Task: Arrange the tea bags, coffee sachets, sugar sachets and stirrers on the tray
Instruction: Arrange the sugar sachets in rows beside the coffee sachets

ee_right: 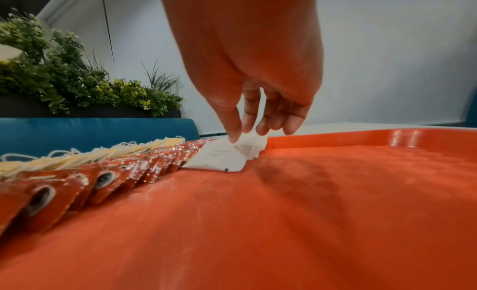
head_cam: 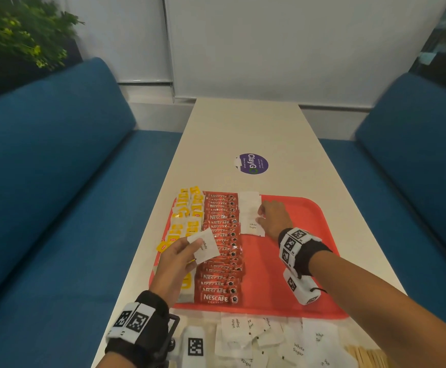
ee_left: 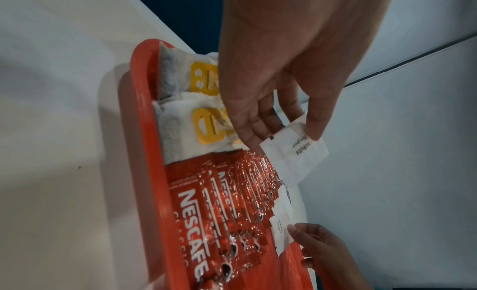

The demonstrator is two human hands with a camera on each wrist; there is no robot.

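A red tray lies on the white table. It holds a column of yellow-tagged tea bags at its left. Beside them runs a column of red Nescafe coffee sachets. A short row of white sugar sachets sits at the far end. My left hand pinches one white sugar sachet in the air above the coffee column. My right hand rests low on the tray, thumb and fingers pinching the right edge of a laid sugar sachet.
Several loose sugar sachets lie on the table in front of the tray's near rim. Wooden stirrers lie at the bottom right. A purple round sticker is farther along the table. Blue benches flank both sides.
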